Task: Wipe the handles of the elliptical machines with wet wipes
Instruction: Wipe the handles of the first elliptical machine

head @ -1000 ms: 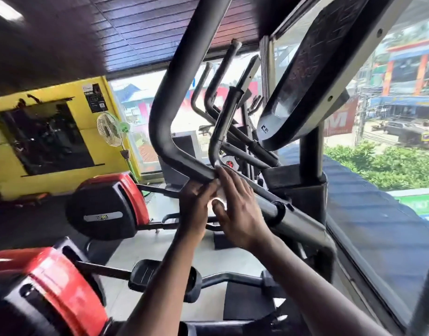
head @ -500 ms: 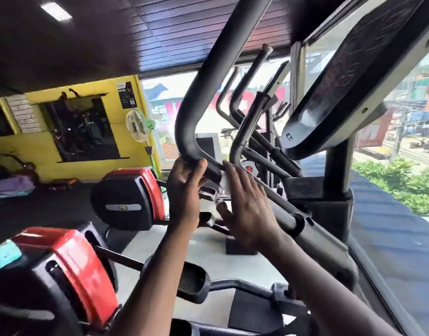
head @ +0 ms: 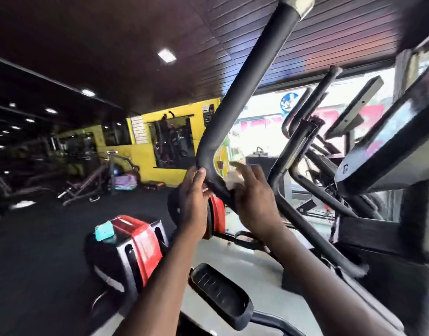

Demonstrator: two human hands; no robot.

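I see my left hand (head: 194, 202) gripping the bend of the black handle (head: 235, 103) while my right hand (head: 251, 202) presses a wet wipe (head: 234, 180) on it, fingers straight.

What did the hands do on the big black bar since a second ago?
Both hands slid up the handle, from the straighter part below the bend to the bend itself. The left hand still curls round it on the left. The right hand still presses a pale wipe to it with fairly straight fingers. The view also swung left and up. Neither hand let go.
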